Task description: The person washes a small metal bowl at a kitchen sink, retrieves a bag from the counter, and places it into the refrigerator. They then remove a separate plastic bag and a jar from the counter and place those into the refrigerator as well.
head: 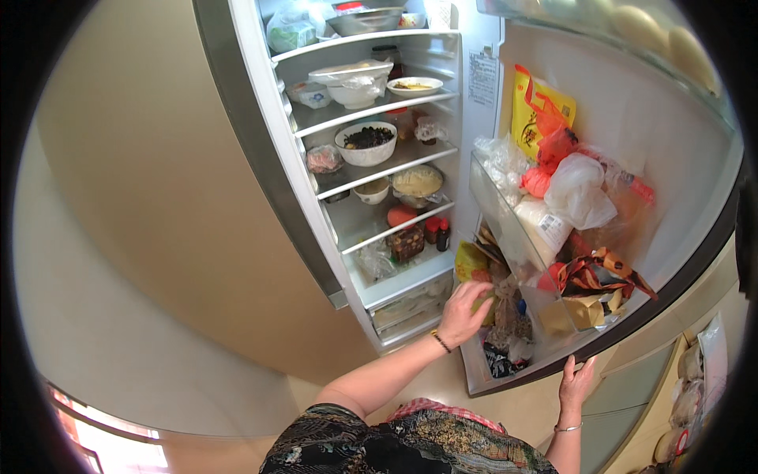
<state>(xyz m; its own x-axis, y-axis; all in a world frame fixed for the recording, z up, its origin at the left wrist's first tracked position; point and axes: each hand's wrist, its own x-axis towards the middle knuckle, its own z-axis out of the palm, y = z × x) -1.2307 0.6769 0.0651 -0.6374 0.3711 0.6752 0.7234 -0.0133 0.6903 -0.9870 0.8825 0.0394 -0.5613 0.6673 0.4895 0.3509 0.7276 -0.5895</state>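
My left hand (466, 311), with a dark beaded bracelet on its wrist, is in front of the refrigerator door's lowest bin. Its fingers are curled with the thumb apart, and I see nothing held. Beside it in that bin are a yellow bag (471, 260), a clear bag (505, 308) tied at the top and a black packet (498, 360). My right hand (575, 382) is at the outer edge of the open refrigerator door (556, 366), thumb and fingers apart, fingertips touching the edge. A metal bangle circles that wrist.
Refrigerator shelves hold a white bowl of dark food (366, 144), a plate (414, 87), a covered bowl (355, 89) and jars. Stuffed bags, including a white bag (580, 189), fill the upper door bin (515, 219). Wrapped goods (687, 400) stand at right. A beige panel (177, 178) flanks the left.
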